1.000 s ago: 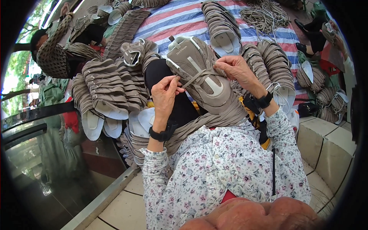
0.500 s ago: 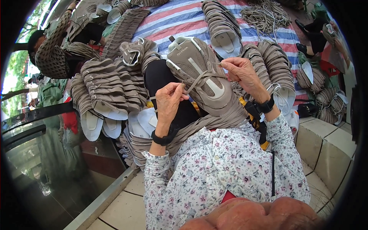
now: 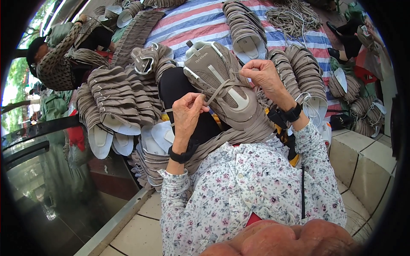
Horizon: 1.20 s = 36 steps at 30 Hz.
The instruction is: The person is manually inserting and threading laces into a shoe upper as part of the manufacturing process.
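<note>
A taupe shoe upper [image 3: 207,68] with pale trim and mesh panels lies across my lap, its toe toward me. A flat taupe shoelace [image 3: 223,88] crosses its lower eyelets. At the upper's left side, my left hand [image 3: 186,113] is closed, thumb and forefinger pinching one part of the lace. On the right, my right hand [image 3: 267,81] pinches the lace at the eyelet edge; the exact tip is hard to make out. Beneath the upper, a bundle of taupe laces [image 3: 239,143] drapes over my lap.
Stacked shoe uppers [image 3: 114,100] with white insoles stand at left, and more uppers [image 3: 305,70] at right. A striped sheet [image 3: 188,27] spreads ahead, with a heap of laces [image 3: 294,19] on it. Another person [image 3: 55,64] sits at far left. A tiled ledge [image 3: 363,158] borders the right.
My right hand has shifted slightly up and left, its fingertips now a little higher beside the upper. My left hand stays nearly in place, still pinching the lace.
</note>
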Available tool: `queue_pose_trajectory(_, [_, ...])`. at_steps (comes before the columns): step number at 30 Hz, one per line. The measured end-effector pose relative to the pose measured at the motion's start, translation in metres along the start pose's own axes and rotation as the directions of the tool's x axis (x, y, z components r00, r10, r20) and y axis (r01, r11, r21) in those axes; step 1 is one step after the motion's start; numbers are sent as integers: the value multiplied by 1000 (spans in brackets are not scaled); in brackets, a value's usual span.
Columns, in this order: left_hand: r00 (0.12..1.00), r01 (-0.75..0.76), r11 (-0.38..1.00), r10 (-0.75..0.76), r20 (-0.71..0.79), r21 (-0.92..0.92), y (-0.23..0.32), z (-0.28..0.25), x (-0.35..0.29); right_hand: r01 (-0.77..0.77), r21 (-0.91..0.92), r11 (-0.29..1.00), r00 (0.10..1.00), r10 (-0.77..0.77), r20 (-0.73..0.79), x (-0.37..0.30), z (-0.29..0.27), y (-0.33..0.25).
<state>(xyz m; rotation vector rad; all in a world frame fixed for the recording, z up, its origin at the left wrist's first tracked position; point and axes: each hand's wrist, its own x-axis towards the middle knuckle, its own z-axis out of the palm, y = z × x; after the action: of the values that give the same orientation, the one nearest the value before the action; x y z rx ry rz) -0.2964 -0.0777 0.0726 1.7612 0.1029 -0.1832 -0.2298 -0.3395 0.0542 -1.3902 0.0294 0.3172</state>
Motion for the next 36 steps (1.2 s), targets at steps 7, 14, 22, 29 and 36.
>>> queue_pose_trajectory(7, [1000, 9, 999, -8, 19, -50, 1, -1, -3, 277, -448, 850, 959, -277, 67, 1, 20, -20])
queue_pose_trajectory(14, [997, 42, 993, -34, 75, -107, 7, 5, -3, 303, -458, 836, 952, -286, 108, 5, 23, -21])
queue_pose_trajectory(22, [989, 101, 986, -86, 119, -134, 10, 10, 4, 729, -615, 300, 638, -623, 453, 11, 50, -22])
queue_pose_trajectory(29, [975, 150, 988, -153, 159, 28, 20, 3, 16, 771, -539, 338, 621, -582, 524, 14, 71, -4])
queue_pose_trajectory(36, [996, 43, 901, -71, 50, 432, 35, 13, 17, 774, -448, 447, 631, -601, 490, 13, 80, 8])
